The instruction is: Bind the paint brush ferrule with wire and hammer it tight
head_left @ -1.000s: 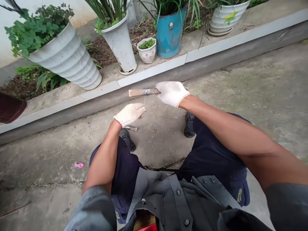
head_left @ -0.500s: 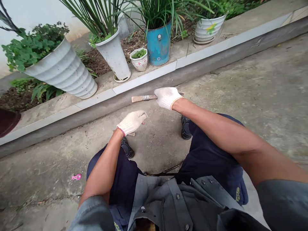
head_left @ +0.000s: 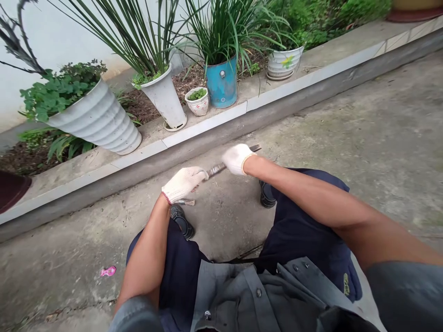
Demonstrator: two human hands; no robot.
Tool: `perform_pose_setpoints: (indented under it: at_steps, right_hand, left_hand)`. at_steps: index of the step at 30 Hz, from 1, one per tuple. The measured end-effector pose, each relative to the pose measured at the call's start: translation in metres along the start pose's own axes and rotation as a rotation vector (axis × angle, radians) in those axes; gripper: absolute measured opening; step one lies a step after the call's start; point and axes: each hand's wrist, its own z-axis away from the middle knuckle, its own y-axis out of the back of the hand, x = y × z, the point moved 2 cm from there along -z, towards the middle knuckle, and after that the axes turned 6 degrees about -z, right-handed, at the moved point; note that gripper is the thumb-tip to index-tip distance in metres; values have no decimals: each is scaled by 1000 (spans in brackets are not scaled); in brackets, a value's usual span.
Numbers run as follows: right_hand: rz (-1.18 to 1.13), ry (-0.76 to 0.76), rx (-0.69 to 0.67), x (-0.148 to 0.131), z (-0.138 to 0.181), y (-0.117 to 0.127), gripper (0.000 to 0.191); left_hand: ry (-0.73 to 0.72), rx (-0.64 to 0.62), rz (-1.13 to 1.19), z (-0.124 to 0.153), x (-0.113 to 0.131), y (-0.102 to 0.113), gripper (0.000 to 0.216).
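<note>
My right hand (head_left: 236, 159), in a white knit glove, is closed around a brown wooden stick (head_left: 256, 148). Thin pale wire or string is wound around the stick's left part (head_left: 216, 169). My left hand (head_left: 184, 182), gloved as well, is closed at the stick's left end and seems to touch it. A bit of red shows under its fingers; what they hold is hidden. Below the left wrist, a second short wooden piece (head_left: 187, 202) with a wrapped part lies on the ground, partly covered by the hand.
A low tiled ledge (head_left: 204, 131) runs across in front. On it stand a ribbed white pot (head_left: 104, 120), a tall white pot (head_left: 166, 101), a small pot (head_left: 199, 108) and a blue bucket (head_left: 221, 85). A pink object (head_left: 108, 271) lies on the concrete at left.
The stick in my right hand has come lower and tilted, its left end dropping toward my left hand. My left hand, apart from it before, is now at that end. The view has shifted slightly.
</note>
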Motion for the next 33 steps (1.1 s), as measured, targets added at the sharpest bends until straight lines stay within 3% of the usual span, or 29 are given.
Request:
perform_pose_setpoints:
  at_steps: [4,7,13,20,24,27,33]
  right_hand:
    - [-32,342,-213,-23,26,-9,27]
    - [-200,454,-176,-22,38,-2,30]
    - [-291,225,161,4,19,21,43]
    - [-388,-183,275,32,-15,16,31]
    - [-298,-245,305,39,-34,12,38]
    - [-191,-109,218,25,-40,-1,32]
    - [-89,286,-160,-28,-12,-38,27]
  left_hand:
    - [-51,-28,-184,1,-3,2,33]
    - [-78,-57,-164,1,-5,0,31]
    - [-39,-7,-78,-4,-1,-11,40]
    - [-44,-5,-226,-13,9,-22,39]
    - [-75,4,-296,-13,9,-22,36]
    - [-58,39,-325,-15,4,-14,35]
    - [-75,8,-462,-18,-19,1,33]
